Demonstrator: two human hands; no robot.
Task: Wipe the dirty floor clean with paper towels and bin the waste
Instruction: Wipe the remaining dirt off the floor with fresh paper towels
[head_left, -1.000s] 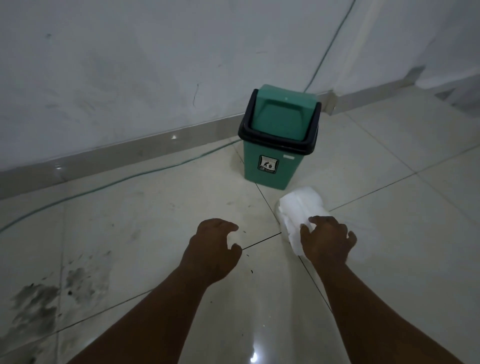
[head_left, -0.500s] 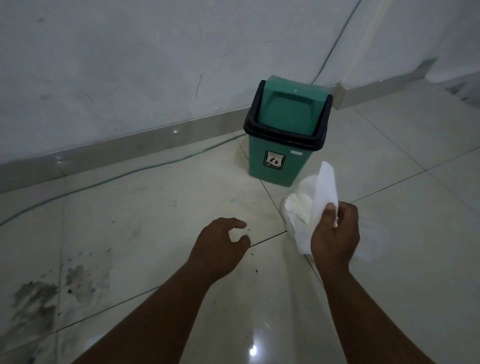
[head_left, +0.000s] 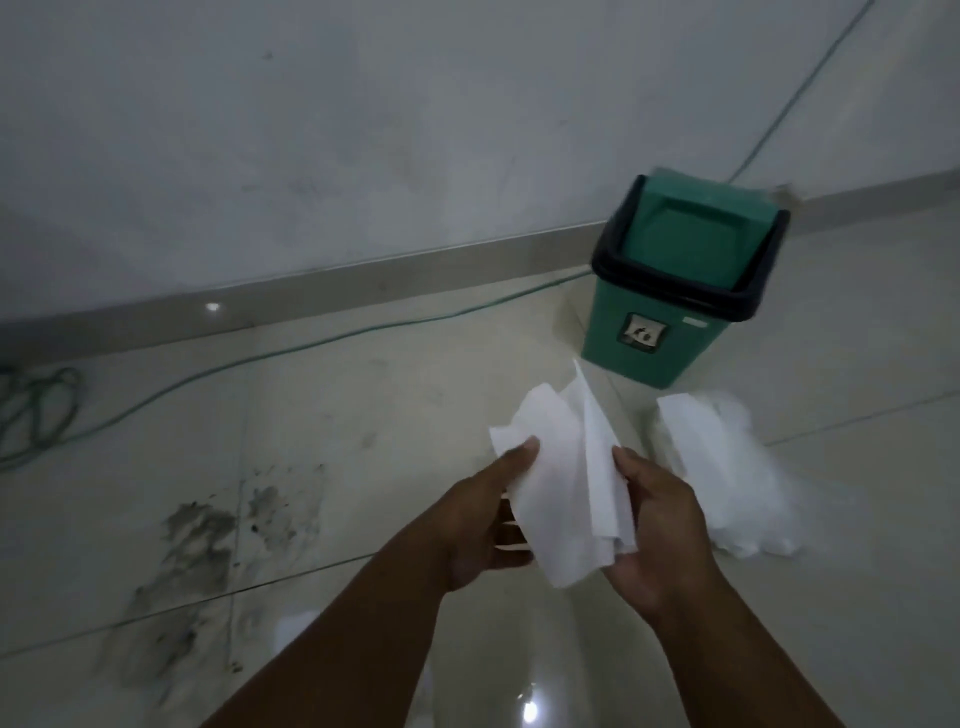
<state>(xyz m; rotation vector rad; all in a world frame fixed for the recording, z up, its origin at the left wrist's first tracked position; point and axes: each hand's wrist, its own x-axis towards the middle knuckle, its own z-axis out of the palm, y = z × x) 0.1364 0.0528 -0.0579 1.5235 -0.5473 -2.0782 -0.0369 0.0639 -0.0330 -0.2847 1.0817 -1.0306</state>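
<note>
A white paper towel (head_left: 563, 473) hangs between both hands above the tiled floor. My left hand (head_left: 480, 525) pinches its left edge with thumb on top and fingers underneath. My right hand (head_left: 660, 525) grips its right edge. The pack of paper towels (head_left: 722, 467) lies on the floor just right of my hands. Dark smeared dirt (head_left: 202, 535) covers the tiles at the lower left. A green bin (head_left: 680, 280) with a black rim and swing lid stands by the wall behind the pack.
A grey skirting board (head_left: 322, 291) runs along the white wall. A thin green cable (head_left: 270, 353) trails along the floor beside it and coils at the far left (head_left: 36, 410). Glossy tiles reflect a light at the bottom.
My right hand lifted a sheet from the pack and my left hand came over to take its other edge. The view has swung left, bringing the dirt patch closer to centre.
</note>
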